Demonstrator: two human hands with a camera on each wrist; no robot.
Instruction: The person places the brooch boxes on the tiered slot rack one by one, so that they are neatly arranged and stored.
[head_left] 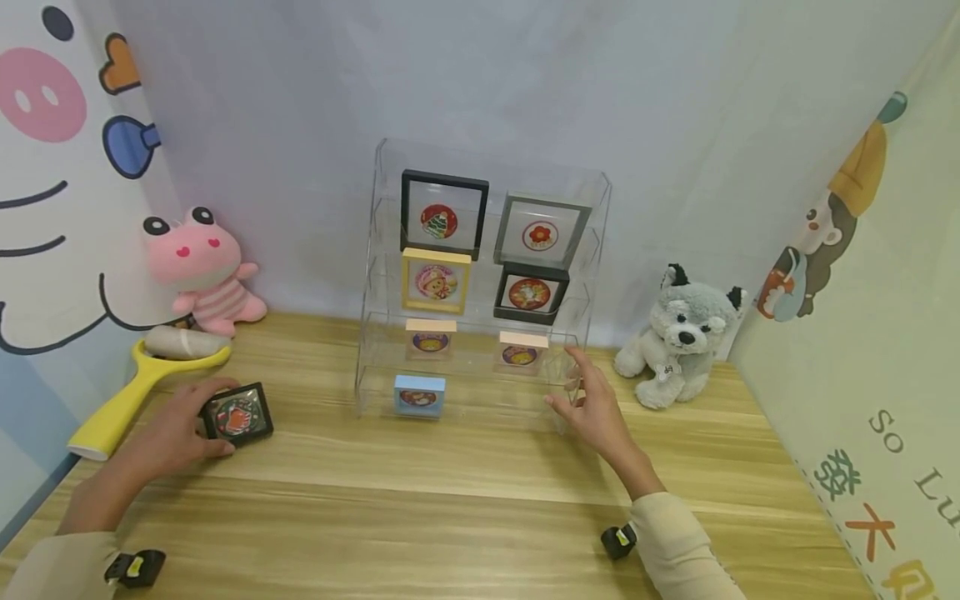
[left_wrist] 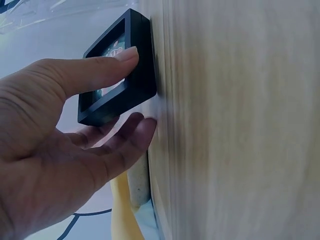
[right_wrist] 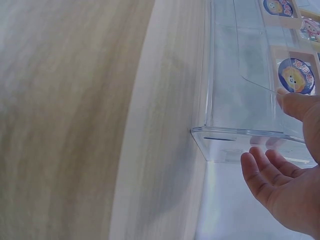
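In the head view my left hand (head_left: 176, 429) holds a small black square display frame (head_left: 237, 414) with a round red-and-green picture, low over the left side of the table. The left wrist view has the thumb across the front of the black frame (left_wrist: 145, 55) and the other fingers behind and below it. My right hand (head_left: 596, 408) is at the lower right end of a clear acrylic tiered stand (head_left: 480, 408). Its thumb is in front, and its parted fingers (right_wrist: 257, 172) are beside the end panel; whether they touch it I cannot tell.
On the stand are several framed round pictures, including a blue frame (head_left: 419, 396) on the lowest tier. A pink plush toy (head_left: 198, 267) and a yellow-handled lint roller (head_left: 123, 408) are at the left. A grey plush dog (head_left: 682, 333) sits right of the stand.
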